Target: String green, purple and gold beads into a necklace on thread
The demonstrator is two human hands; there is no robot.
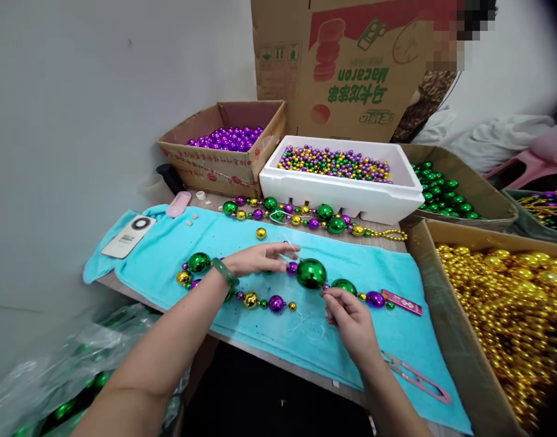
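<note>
My left hand (262, 258), with a green bangle (225, 272) at its wrist, reaches over the bead strand from the left. Its fingers are stretched out and apart beside a purple bead (293, 268). Between my two hands sits a large shiny green bead (311, 274). My right hand (348, 312) pinches the strand just below that bead, by a small bead partly hidden by the fingertips. Rightward the strand continues with a purple bead (375, 298) and a pink tag (402, 302). Its other part curves left, ending near a gold bead (293, 306) and loose clear thread (305, 328).
Pink-handled snips (419, 379) lie on the turquoise towel (260, 340). A finished-looking bead strand (325, 212) and a loose gold bead (260, 233) are behind. A white foam box (342, 197) and cartons of purple, green and gold beads (510, 328) surround the towel. A phone (129, 237) lies left.
</note>
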